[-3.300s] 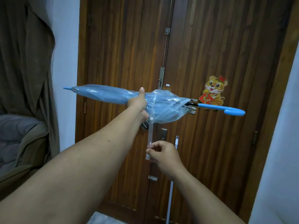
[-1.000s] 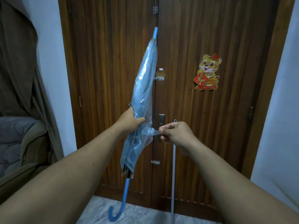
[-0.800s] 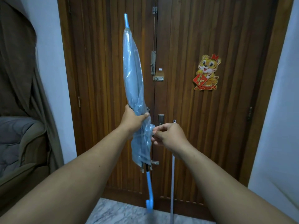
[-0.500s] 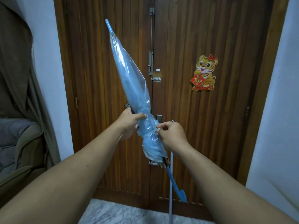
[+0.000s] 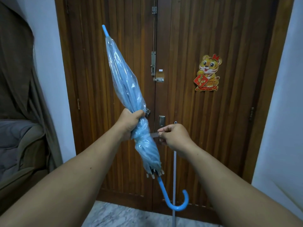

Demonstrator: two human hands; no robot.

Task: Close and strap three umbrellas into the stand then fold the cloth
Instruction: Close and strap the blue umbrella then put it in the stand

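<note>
Far left, a brown draped curtain (image 5: 18, 66) above a grey padded armchair (image 5: 18, 148), both well apart from the work. Next, the left hand (image 5: 131, 123), its grip curled tight round the gathered waist of a translucent blue plastic umbrella with a blue tip and hooked blue handle (image 5: 124, 82); held up in mid-air, tip tilted up and to the left, handle hanging low and to the right above the pale marble floor (image 5: 124, 217), likely so the loose canopy folds stay bunched while being bound. Just right of the canopy, a thin translucent closing strap (image 5: 154, 134) drawn out taut, its end pinched in the grip of the right hand (image 5: 175, 136), probably to wrap it round and fasten it. Behind, a dark brown slatted wooden double door (image 5: 188, 38) with metal bolts, a pale thin pole (image 5: 174, 169) leaning upright against it near the right wrist, and an orange cartoon tiger sticker (image 5: 208, 72) further right. No stand and no cloth in view; nothing blocking the wrapping.
</note>
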